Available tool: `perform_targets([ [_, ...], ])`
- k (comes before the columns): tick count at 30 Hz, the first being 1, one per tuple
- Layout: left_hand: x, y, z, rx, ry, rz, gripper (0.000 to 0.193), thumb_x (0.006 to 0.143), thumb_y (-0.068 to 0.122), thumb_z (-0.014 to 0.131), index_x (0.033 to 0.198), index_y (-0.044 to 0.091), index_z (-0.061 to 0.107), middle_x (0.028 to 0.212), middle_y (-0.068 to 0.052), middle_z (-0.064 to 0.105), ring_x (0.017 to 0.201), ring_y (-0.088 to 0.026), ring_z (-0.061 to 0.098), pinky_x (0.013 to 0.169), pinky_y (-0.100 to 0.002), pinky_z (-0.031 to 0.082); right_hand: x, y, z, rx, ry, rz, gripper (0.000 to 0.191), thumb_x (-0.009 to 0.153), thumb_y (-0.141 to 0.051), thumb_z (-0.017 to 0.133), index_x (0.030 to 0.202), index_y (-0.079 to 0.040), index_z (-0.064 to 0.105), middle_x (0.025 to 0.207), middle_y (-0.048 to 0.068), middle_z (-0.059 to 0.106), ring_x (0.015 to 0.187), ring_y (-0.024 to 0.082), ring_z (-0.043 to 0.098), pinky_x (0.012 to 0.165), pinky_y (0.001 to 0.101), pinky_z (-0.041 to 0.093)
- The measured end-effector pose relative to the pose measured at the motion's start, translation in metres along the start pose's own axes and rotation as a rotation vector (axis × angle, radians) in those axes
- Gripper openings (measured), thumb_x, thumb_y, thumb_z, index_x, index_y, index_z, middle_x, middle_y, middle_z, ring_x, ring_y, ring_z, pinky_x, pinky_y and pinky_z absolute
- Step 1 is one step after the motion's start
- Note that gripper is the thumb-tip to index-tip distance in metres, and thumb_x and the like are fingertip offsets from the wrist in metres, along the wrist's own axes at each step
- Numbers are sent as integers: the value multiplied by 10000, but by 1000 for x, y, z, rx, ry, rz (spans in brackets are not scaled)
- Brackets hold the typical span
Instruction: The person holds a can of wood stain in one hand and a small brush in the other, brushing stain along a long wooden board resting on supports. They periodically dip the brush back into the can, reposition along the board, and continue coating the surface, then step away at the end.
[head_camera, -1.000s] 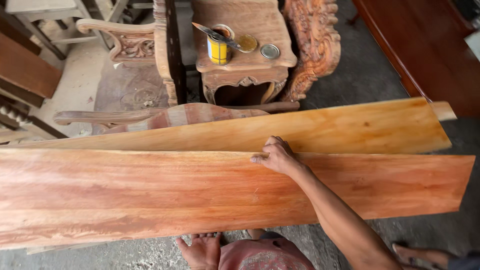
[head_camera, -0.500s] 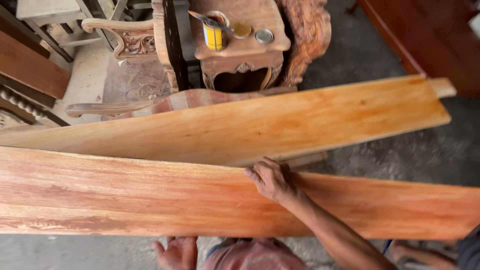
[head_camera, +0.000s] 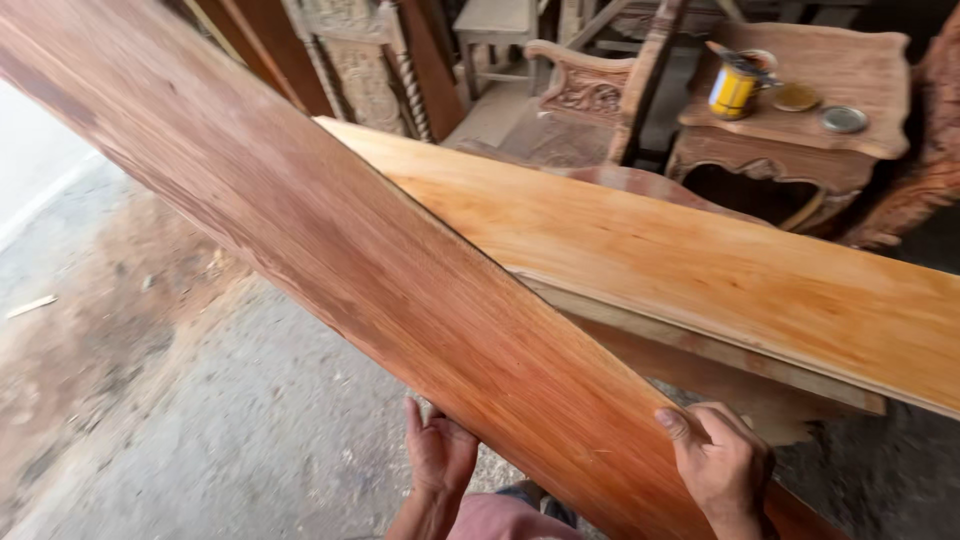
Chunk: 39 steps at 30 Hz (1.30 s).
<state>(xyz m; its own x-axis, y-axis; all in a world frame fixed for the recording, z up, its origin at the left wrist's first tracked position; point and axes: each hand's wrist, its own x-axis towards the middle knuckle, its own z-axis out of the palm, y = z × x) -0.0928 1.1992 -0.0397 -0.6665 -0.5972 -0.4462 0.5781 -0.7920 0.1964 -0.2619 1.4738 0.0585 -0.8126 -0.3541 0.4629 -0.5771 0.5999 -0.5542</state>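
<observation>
A long reddish plank is running slantwise across the view, from the upper left corner down to the lower right, tilted up on its near edge over a dusty concrete floor. Behind it a paler, orange plank is lying flatter, its near edge tucked under the reddish one where the two are crossing, and a darker board is showing beneath it.

Further back, a carved wooden table is standing with a yellow can and two round lids on its top, and a carved chair arm is sitting to its left.

The left hand is pressing flat, fingers spread upward, against the lower edge of the reddish plank, propping it from below. The right hand is gripping the same plank near its lower end, fingers curled over the upper edge and face, just beside the darker board.
</observation>
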Motion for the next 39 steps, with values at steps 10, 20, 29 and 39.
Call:
perform_targets([
  [10,-110,149,11,22,-123,357,478,1016,354,487,1333,1,549,1430,-134,591,1354,-284,500,1182,-491,287,-8,-108,51,314,-162,-83,525,850,-525,702,845,-1,734,803,113,729,730,225,708,648,327,530],
  [20,-153,384,7,307,38,837,413,1036,147,546,1422,4,507,1393,-143,589,1299,-234,553,1153,-443,403,6,-330,227,740,-351,-313,514,930,-548,630,770,-65,700,793,30,730,674,119,671,625,259,529],
  [29,-179,579,-19,397,51,1197,437,1099,180,631,1472,14,475,1425,-115,616,1408,-244,567,1263,-469,436,1,-552,387,1006,-660,-480,393,995,-382,662,932,5,685,899,99,689,799,187,649,730,299,518],
  [39,-155,694,40,390,385,1255,395,1102,237,587,1367,-35,479,1139,-82,616,948,-137,582,845,-264,499,21,-665,465,1152,-720,-492,403,1003,-394,661,934,2,675,930,86,692,790,154,619,708,274,506],
])
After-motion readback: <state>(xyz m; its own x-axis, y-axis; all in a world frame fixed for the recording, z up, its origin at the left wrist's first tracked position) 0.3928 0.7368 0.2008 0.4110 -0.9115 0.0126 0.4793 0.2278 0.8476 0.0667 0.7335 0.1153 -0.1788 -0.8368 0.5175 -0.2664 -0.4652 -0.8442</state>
